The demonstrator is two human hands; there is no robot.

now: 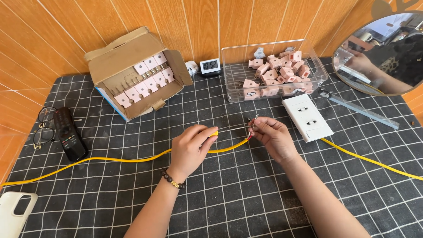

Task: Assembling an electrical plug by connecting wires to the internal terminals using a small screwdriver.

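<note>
Two hands work over the checked table (pixel 246 207): the left hand (pixel 190 150) closes round a yellow cable (pixel 110 159), while the right hand (pixel 273 135) pinches its stripped end, apparently bare wire strands (pixel 252 124), beside a white socket plate (pixel 307 117).

The desk (pixel 246 207) is covered by a dark cloth printed with a grid of thin white lines, slightly wavy where the fabric is creased. Behind it a wall (pixel 202 26) of orange-brown wooden panels is seen, laid in slanting boards that fan outward, with narrow dark joints between them. At the upper right a round mirror (pixel 387 57) is leaned against the panelling; blurred shapes of the room are reflected in it, too unclear to be told apart. The scene is lit evenly by bright, soft light, and only faint shadows are cast on the cloth.
</note>
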